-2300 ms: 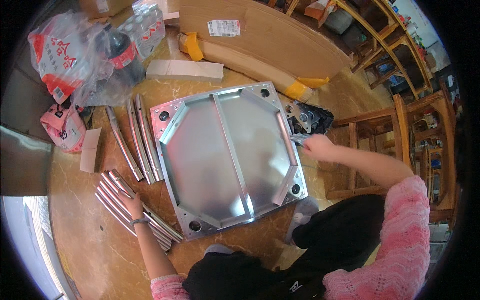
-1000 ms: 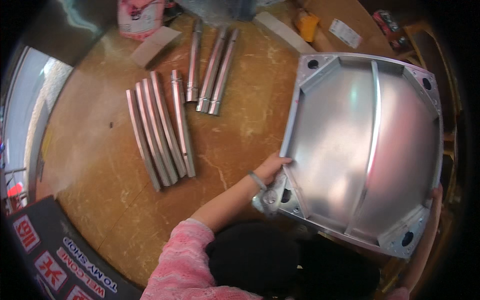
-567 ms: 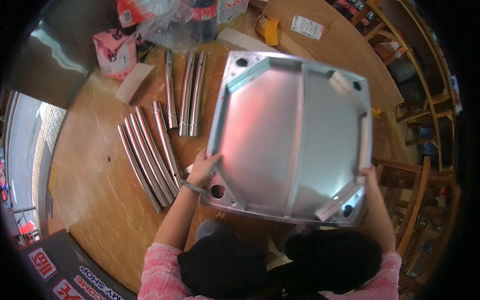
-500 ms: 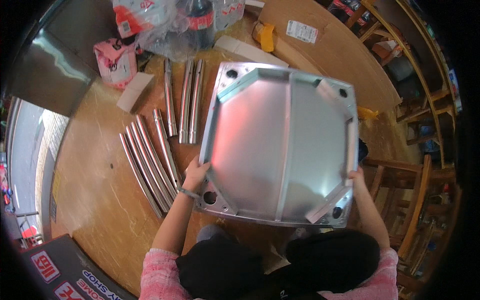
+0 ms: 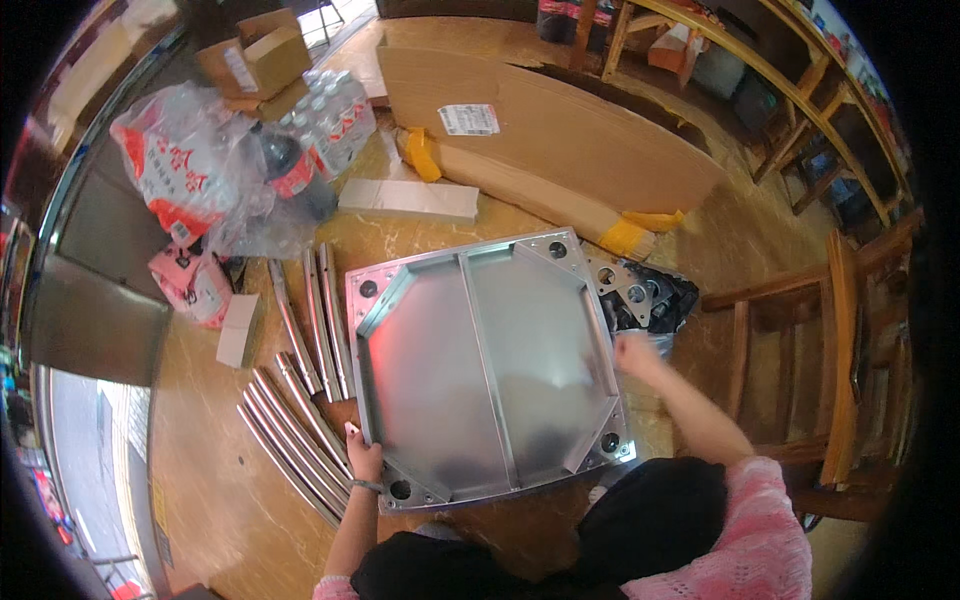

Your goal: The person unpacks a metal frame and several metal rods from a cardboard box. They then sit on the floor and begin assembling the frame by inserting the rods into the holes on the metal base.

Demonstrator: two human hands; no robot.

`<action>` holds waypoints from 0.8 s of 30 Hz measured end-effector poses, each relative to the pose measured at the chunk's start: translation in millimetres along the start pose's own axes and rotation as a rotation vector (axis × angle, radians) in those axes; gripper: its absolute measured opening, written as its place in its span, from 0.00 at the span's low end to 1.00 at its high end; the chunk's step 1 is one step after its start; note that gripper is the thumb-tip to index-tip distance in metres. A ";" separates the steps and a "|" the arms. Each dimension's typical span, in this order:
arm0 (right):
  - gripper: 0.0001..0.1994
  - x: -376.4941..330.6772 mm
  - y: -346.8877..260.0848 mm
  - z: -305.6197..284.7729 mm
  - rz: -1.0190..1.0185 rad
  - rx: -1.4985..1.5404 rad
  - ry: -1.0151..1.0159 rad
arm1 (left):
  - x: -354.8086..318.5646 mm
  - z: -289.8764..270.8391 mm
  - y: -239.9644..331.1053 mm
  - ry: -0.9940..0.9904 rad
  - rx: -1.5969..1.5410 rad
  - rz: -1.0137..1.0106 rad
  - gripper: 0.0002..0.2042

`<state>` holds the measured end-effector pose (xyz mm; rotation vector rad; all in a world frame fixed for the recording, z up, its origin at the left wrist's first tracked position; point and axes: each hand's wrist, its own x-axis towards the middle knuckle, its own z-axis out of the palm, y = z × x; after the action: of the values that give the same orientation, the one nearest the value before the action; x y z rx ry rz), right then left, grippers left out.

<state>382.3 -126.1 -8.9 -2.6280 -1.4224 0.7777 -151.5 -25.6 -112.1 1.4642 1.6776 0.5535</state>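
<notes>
Hands well apart, at opposite sides of a square, silvery metal panel [image 5: 440,375]: left hand [image 5: 367,460] against its left edge near the lower corner, right hand [image 5: 637,355] just beside its right edge; tightness of either grip impossible to tell. Panel apparently flat, rimmed side up, before dark-trousered knees [image 5: 650,530], on a brown marbled floor [image 5: 200,480]. Work seemingly at an early stage: panel laid out, but nothing fitted into its four corner holes. Remaining, by the look of it, everything loose: a fan of shiny tubes [image 5: 286,440] at lower left, three more tubes [image 5: 318,320] farther up, and holed metal plates [image 5: 634,293] on black plastic [image 5: 678,292] at right. Beyond, a pale strip [image 5: 408,199], a dark bottle [image 5: 290,165], a long cardboard carton [image 5: 560,130] with yellow tape [image 5: 420,155]; wooden frames [image 5: 845,350] along the right; bottled drinks [image 5: 340,115] and a small carton [image 5: 265,60] farthest off.
</notes>
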 end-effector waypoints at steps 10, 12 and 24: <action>0.32 115.3 -25.8 -270.2 0.022 -0.340 0.733 | -0.6 -8.3 30.1 0.174 0.372 0.070 0.10; 0.13 99.8 -26.6 -253.6 -0.188 -0.334 0.809 | 0.4 -11.4 40.0 0.124 0.505 0.043 0.10; 0.03 13.1 -14.2 -29.4 -0.515 -0.417 0.609 | 14.4 -16.1 62.1 -0.035 0.856 0.049 0.16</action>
<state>390.6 -102.0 15.4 -2.2244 -2.0372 -0.3754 -127.3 5.2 -59.2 2.0794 1.9566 -0.2225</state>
